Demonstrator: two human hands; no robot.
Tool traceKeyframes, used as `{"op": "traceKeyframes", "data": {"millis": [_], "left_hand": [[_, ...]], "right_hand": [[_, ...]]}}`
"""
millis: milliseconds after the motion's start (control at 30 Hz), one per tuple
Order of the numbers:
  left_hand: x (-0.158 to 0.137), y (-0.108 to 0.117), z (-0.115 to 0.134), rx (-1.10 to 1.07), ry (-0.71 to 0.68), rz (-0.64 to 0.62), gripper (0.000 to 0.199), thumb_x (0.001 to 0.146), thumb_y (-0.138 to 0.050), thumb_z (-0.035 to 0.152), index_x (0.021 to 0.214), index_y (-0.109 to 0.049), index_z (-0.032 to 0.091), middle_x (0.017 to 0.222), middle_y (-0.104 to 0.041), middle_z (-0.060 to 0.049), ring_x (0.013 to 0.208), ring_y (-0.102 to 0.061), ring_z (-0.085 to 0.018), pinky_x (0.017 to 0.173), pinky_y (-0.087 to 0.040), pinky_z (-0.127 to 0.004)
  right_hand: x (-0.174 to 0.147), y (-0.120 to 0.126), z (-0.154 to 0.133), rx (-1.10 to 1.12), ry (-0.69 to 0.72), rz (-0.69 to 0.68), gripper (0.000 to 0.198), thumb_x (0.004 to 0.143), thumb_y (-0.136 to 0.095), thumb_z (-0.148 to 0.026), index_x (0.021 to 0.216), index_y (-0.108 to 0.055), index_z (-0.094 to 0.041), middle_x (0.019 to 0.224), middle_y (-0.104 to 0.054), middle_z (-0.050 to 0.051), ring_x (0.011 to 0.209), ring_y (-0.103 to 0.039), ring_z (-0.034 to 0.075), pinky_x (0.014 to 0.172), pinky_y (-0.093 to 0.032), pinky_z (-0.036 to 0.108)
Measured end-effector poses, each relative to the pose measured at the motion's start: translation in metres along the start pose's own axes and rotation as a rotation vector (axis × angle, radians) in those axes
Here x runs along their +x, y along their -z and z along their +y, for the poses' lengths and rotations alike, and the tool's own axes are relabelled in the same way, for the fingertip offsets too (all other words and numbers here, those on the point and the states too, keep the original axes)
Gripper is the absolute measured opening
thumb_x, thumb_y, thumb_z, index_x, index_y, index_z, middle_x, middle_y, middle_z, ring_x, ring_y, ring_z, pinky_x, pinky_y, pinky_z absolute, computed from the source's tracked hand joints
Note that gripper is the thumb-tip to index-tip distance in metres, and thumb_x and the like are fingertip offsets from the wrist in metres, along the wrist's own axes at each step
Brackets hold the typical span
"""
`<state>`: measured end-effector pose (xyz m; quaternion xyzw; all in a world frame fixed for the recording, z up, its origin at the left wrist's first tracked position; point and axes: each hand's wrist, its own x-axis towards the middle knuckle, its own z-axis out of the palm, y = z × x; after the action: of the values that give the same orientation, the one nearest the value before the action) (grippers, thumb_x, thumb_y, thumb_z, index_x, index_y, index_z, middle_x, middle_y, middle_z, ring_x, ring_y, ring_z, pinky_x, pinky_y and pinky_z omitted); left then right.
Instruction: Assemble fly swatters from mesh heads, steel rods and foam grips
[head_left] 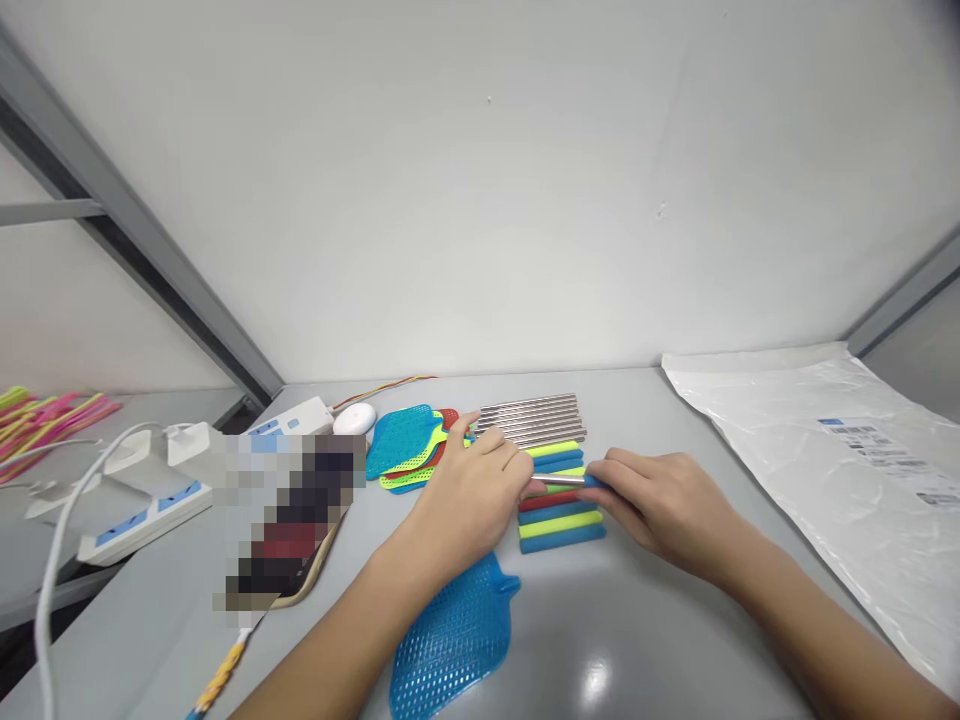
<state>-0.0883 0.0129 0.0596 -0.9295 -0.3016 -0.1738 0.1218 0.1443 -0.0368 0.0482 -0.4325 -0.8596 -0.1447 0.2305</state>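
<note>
My left hand (pixel 484 480) is closed on a thin metal rod (pixel 559 480), which runs level toward the right. At the rod's right end, my right hand (pixel 660 505) pinches a blue handle sleeve (pixel 593 482), mostly hidden by the fingers. Beneath the hands lies a row of yellow, blue, green and red handle sleeves (pixel 562 522). Several more metal rods (pixel 532 415) are laid side by side behind them. A stack of coloured fly swatter heads (pixel 405 440) is left of the rods. One blue fly swatter head (pixel 454 640) lies partly under my left forearm.
A phone with a blurred screen (pixel 300 540) lies at the left, with a cable at its near end. Power strips (pixel 150 515), white cords and a small white round case (pixel 354 419) are beyond it. A white plastic mailer (pixel 817 470) covers the table's right side.
</note>
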Motion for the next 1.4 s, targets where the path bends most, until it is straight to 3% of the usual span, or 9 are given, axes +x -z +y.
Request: {"op": "traceKeyframes", "data": {"millis": [300, 433, 533, 667, 833, 967, 1200, 1300, 1400], "left_hand": [[0.003, -0.005, -0.002, 0.006, 0.041, 0.032, 0.024, 0.096, -0.047, 0.033, 0.078, -0.055, 0.019, 0.077, -0.063, -0.001, 0.087, -0.054, -0.020, 0.106, -0.022, -0.054], [0.002, 0.008, -0.009, -0.085, 0.188, 0.262, 0.019, 0.094, -0.050, 0.033, 0.107, -0.055, 0.021, 0.106, -0.064, -0.006, 0.102, -0.052, -0.023, 0.107, -0.019, -0.054], [-0.002, 0.022, -0.016, -0.208, 0.254, 0.416, 0.016, 0.095, -0.044, 0.026, 0.107, -0.053, 0.019, 0.103, -0.062, -0.007, 0.097, -0.053, -0.021, 0.098, -0.033, -0.044], [-0.005, 0.036, -0.017, -0.317, 0.231, 0.199, 0.019, 0.097, -0.039, 0.026, 0.088, -0.054, 0.019, 0.085, -0.061, -0.003, 0.081, -0.053, -0.018, 0.076, -0.040, -0.033], [-0.020, 0.039, 0.000, -0.423, 0.252, 0.005, 0.024, 0.098, -0.037, 0.028, 0.087, -0.056, 0.019, 0.084, -0.061, -0.002, 0.080, -0.054, -0.017, 0.073, -0.041, -0.031], [-0.053, 0.040, 0.026, -0.409, 0.285, -0.106, 0.021, 0.095, -0.045, 0.034, 0.105, -0.058, 0.021, 0.101, -0.061, -0.005, 0.094, -0.053, -0.021, 0.084, -0.043, -0.036], [-0.112, 0.034, 0.057, -0.359, 0.399, -0.268, 0.080, 0.078, -0.059, 0.063, 0.144, -0.032, 0.027, 0.150, -0.033, -0.010, 0.135, -0.030, -0.033, 0.108, -0.031, -0.053], [-0.123, 0.028, 0.061, -0.339, 0.417, -0.315, 0.072, 0.087, -0.049, 0.060, 0.147, -0.026, 0.029, 0.156, -0.022, -0.008, 0.142, -0.020, -0.032, 0.112, -0.023, -0.055], [-0.126, 0.022, 0.064, -0.305, 0.445, -0.297, 0.056, 0.094, -0.041, 0.048, 0.146, -0.029, 0.030, 0.156, -0.023, -0.006, 0.142, -0.020, -0.030, 0.114, -0.021, -0.055]], "right_hand": [[0.003, -0.009, 0.001, 0.034, -0.062, -0.038, 0.023, 0.098, -0.043, -0.032, 0.091, -0.060, -0.019, 0.070, -0.059, -0.002, 0.052, -0.048, 0.010, 0.049, -0.024, 0.027], [0.003, -0.010, 0.011, 0.075, -0.134, 0.007, 0.019, 0.097, -0.045, -0.031, 0.095, -0.059, -0.019, 0.074, -0.060, 0.000, 0.060, -0.051, 0.012, 0.054, -0.030, 0.026], [0.000, -0.003, 0.023, 0.063, -0.147, 0.079, 0.015, 0.096, -0.049, -0.031, 0.098, -0.059, -0.021, 0.076, -0.062, 0.000, 0.067, -0.053, 0.014, 0.063, -0.034, 0.028], [-0.002, 0.006, 0.036, 0.082, -0.114, 0.061, 0.011, 0.094, -0.052, -0.030, 0.098, -0.061, -0.023, 0.089, -0.067, 0.002, 0.079, -0.056, 0.017, 0.072, -0.034, 0.032], [-0.005, 0.010, 0.036, 0.202, -0.091, -0.032, 0.016, 0.094, -0.051, -0.032, 0.103, -0.063, -0.024, 0.092, -0.066, 0.004, 0.081, -0.058, 0.018, 0.073, -0.039, 0.033], [-0.005, 0.010, 0.026, 0.248, -0.093, -0.147, 0.020, 0.091, -0.054, -0.039, 0.097, -0.066, -0.025, 0.085, -0.067, 0.002, 0.073, -0.059, 0.016, 0.071, -0.040, 0.032], [-0.002, 0.009, 0.009, 0.216, -0.076, -0.259, 0.034, 0.087, -0.054, -0.054, 0.079, -0.068, -0.024, 0.061, -0.064, -0.001, 0.055, -0.054, 0.013, 0.061, -0.036, 0.028], [-0.003, 0.010, 0.005, 0.161, -0.112, -0.311, 0.038, 0.086, -0.052, -0.058, 0.079, -0.070, -0.026, 0.058, -0.064, -0.001, 0.050, -0.052, 0.013, 0.052, -0.028, 0.027], [-0.003, 0.011, 0.003, 0.136, -0.132, -0.358, 0.041, 0.086, -0.048, -0.061, 0.082, -0.071, -0.027, 0.058, -0.065, 0.000, 0.049, -0.052, 0.014, 0.049, -0.024, 0.027]]}}
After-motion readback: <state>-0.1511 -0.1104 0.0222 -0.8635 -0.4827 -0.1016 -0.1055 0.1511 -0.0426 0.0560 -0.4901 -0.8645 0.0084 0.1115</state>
